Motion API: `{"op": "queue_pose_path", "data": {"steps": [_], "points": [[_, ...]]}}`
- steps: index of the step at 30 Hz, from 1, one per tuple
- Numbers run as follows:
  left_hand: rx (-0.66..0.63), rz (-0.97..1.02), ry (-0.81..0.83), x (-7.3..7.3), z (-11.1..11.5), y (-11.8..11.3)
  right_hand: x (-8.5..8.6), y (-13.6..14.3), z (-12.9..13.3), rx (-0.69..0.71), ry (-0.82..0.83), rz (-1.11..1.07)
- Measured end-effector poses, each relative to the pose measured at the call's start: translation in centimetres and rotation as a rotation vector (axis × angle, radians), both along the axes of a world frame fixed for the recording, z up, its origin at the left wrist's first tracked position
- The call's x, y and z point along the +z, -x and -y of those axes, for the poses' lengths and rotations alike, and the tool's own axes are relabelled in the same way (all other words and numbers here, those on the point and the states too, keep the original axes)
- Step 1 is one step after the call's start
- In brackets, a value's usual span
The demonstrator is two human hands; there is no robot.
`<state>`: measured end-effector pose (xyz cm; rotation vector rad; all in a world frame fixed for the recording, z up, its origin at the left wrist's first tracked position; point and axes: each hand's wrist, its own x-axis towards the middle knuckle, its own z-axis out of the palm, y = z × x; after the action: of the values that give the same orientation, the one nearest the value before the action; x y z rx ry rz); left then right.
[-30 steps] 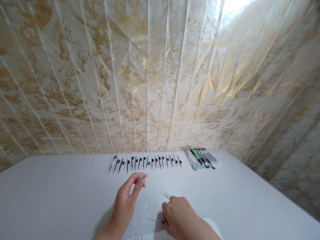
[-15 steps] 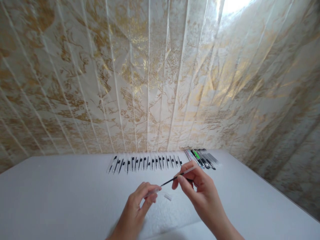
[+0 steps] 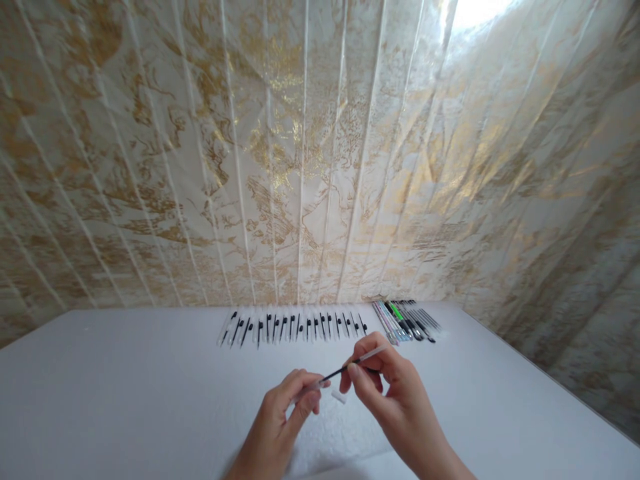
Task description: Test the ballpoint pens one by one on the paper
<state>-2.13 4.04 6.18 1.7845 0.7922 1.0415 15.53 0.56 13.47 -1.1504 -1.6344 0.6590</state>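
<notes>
Black refill (image 3: 334, 373): slants from the right hand (image 3: 393, 383) down toward the left hand (image 3: 287, 403), its pale end rising past the right fingers.
Left hand: thumb and fingertips nearly together around a clear tube (image 3: 310, 389), palm loosely curled.
Tube: lies along the left fingers, mouth toward the refill; the two meet at the fingertips, and whether the tip is inside I cannot tell.
Right hand: thumb and forefinger pinch the refill; something dark shows beneath, too hidden to name.
Short sleeve (image 3: 338, 397): on the desk (image 3: 125, 387), between the hands.
Pen parts (image 3: 301, 329): a black-and-clear row beyond the left hand.
Pens (image 3: 397, 313): bunched beyond the right hand, thin rods (image 3: 430, 319) to their right.
Step in hand: apparently, fitting refill into tube.
Next move: likely calls for a steady left pinch and a gentle, straight push from the right hand.
</notes>
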Motion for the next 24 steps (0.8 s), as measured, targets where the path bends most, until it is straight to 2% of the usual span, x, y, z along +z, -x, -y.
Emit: {"op": "queue_pose_path", "data": {"steps": [4,6,10,14,17,24], "points": [[-0.016,0.002,0.023,-0.4,-0.1,-0.1,-0.7,0.6,-0.7,0.084,0.13,0.041],[-0.017,0.01,0.05,-0.6,-0.2,-0.1,-1.1,0.7,-1.1,0.099,0.186,-0.006],[0.038,0.012,0.111,-0.5,-0.3,-0.1,-1.5,0.4,-1.4,0.163,0.367,-0.311],[0.05,-0.058,0.103,0.1,-0.2,0.0,-1.6,0.4,-1.4,0.257,0.52,-0.635],[0.018,-0.09,0.064,0.4,0.0,0.0,-1.7,0.6,-1.5,0.289,0.548,-0.705],[0.016,-0.127,0.003,0.1,-0.1,0.0,-1.6,0.1,-2.1,0.308,0.485,-0.642]]}}
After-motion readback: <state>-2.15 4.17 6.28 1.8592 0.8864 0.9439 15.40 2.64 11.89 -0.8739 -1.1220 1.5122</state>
